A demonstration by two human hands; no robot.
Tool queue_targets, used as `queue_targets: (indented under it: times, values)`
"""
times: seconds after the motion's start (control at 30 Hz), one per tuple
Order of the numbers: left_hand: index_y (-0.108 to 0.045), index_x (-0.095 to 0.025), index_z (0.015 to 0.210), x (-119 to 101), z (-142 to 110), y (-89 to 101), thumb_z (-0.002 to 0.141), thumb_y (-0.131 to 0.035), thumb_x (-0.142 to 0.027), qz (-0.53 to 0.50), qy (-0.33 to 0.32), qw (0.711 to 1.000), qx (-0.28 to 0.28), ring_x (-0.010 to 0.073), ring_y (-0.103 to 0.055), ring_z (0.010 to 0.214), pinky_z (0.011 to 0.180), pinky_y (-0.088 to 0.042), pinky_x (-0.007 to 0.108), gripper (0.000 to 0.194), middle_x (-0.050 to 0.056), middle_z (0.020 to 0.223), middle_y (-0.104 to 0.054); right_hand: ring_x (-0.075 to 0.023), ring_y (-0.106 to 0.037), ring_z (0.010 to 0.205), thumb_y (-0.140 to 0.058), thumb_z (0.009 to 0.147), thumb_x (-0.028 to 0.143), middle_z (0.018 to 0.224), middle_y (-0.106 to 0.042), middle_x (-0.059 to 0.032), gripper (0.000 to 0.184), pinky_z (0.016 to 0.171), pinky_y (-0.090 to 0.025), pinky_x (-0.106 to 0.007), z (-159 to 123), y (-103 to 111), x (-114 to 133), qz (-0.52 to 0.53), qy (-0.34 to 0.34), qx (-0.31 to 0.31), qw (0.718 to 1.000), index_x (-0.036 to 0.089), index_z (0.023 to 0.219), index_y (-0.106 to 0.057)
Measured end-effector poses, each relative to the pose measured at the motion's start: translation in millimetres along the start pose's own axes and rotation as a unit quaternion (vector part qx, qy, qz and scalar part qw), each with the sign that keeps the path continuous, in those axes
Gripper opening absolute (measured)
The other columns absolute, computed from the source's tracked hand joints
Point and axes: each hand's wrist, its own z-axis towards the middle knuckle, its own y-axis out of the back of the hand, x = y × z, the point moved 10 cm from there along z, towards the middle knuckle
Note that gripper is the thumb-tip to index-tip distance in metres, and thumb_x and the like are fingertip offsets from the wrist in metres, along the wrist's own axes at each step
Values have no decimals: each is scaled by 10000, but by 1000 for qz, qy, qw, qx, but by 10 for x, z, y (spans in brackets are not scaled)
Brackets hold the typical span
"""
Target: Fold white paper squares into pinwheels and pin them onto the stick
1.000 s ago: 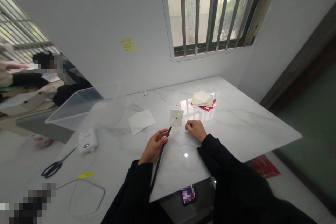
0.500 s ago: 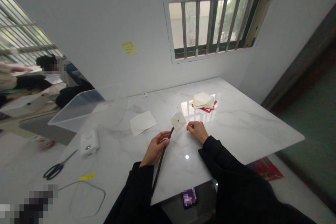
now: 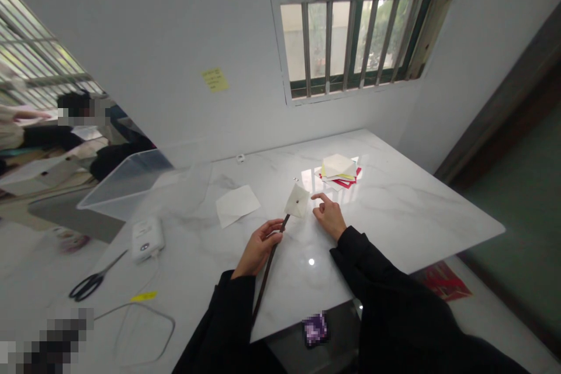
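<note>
My left hand (image 3: 258, 247) is closed round a thin dark brown stick (image 3: 268, 269) that slants up from the table's front edge. At the stick's top is a small white paper pinwheel (image 3: 297, 201) with a dark dot in its middle. Just right of the paper, my right hand (image 3: 328, 216) points its index finger toward it, the other fingers loosely curled and nothing visible in them. Whether the fingertip touches the paper I cannot tell. A loose cream paper sheet (image 3: 238, 205) lies left of the pinwheel.
Stacked coloured papers (image 3: 339, 170) lie at the back right of the marble-look table (image 3: 407, 204). To the left are black-handled scissors (image 3: 90, 286), a white device (image 3: 148, 238) with a cable and a clear plastic bin (image 3: 131, 178). Tiny bits (image 3: 295, 179) lie behind the pinwheel.
My right index finger has stretched out toward the pinwheel from a closed hand. The paper head has turned slightly on its stick; my left hand keeps its grip.
</note>
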Motion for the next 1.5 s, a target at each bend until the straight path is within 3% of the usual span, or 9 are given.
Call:
queue_targets:
  times: [0.13, 0.23, 0.33, 0.53, 0.73, 0.87, 0.97, 1.2, 1.5]
  values:
    - [-750, -191, 1131, 5, -5, -29, 700, -895, -316, 3, -1, 1000, 14, 217, -654, 960, 849, -473, 307, 471, 91, 1111, -738, -143, -495, 537, -518, 784, 147, 546, -502, 86, 536, 670, -395, -240, 37, 31, 59, -20, 21, 1, 1000, 222, 1295, -661]
    - [-757, -190, 1109, -11, -10, -12, 686, -901, -298, -1, -2, 1000, 3, 206, -649, 938, 825, -465, 294, 460, 86, 1096, -742, -153, -552, 619, -549, 805, 154, 608, -601, 27, 278, 685, -394, -251, 58, -16, -5, -65, -1, 33, 997, 230, 934, -784]
    - [-757, -184, 1107, -29, -14, 3, 683, -897, -288, -7, -2, 1000, -9, 204, -647, 938, 817, -461, 292, 458, 90, 1100, -741, -161, -579, 655, -573, 807, 147, 631, -647, -1, 227, 687, -384, -261, 49, -63, -90, -82, -27, 56, 995, 225, 720, -767]
    - [-759, -194, 1097, -36, -10, 2, 675, -894, -280, -16, 1, 1000, -13, 189, -639, 929, 812, -457, 283, 452, 80, 1089, -744, -146, -547, 609, -567, 805, 143, 603, -601, 19, 215, 672, -363, -258, 13, -81, -92, -73, -12, 51, 996, 222, 761, -762]
    - [-754, -186, 1112, -25, -11, 2, 687, -890, -302, 6, -2, 1000, -5, 196, -638, 911, 792, -461, 286, 462, 86, 1080, -737, -145, -477, 532, -522, 774, 136, 537, -476, 82, 457, 649, -369, -244, 3, 44, -31, -29, -1, -7, 1000, 207, 1187, -704]
    - [-755, -188, 1103, -26, -15, -11, 682, -897, -314, 14, -3, 1000, 4, 200, -643, 899, 791, -467, 290, 462, 84, 1069, -737, -154, -528, 591, -531, 804, 169, 579, -580, 23, 254, 681, -383, -253, 27, -15, -28, -59, -6, 24, 998, 215, 861, -774]
    - [-753, -189, 1097, -32, -20, -6, 672, -903, -314, 5, -1, 1000, -4, 193, -645, 882, 787, -470, 291, 467, 87, 1086, -737, -165, -569, 631, -545, 818, 176, 610, -646, -9, 243, 704, -379, -266, 38, -30, -65, -77, -19, 29, 996, 215, 681, -744]
    - [-751, -192, 1090, -54, -39, -28, 662, -901, -301, -15, 7, 1000, -9, 202, -657, 902, 799, -482, 300, 466, 85, 1089, -741, -153, -567, 604, -559, 811, 162, 621, -664, 4, 229, 681, -370, -259, -11, -77, -70, -66, -7, 47, 997, 218, 704, -754]
    - [-738, -188, 1123, -53, -40, 59, 679, -893, -220, -92, 5, 995, -36, 105, -598, 758, 710, -484, 227, 471, 47, 1037, -706, -138, -499, 570, -557, 817, 202, 567, -519, 42, 189, 652, -344, -255, -33, -48, -63, -38, 7, 26, 999, 211, 812, -745]
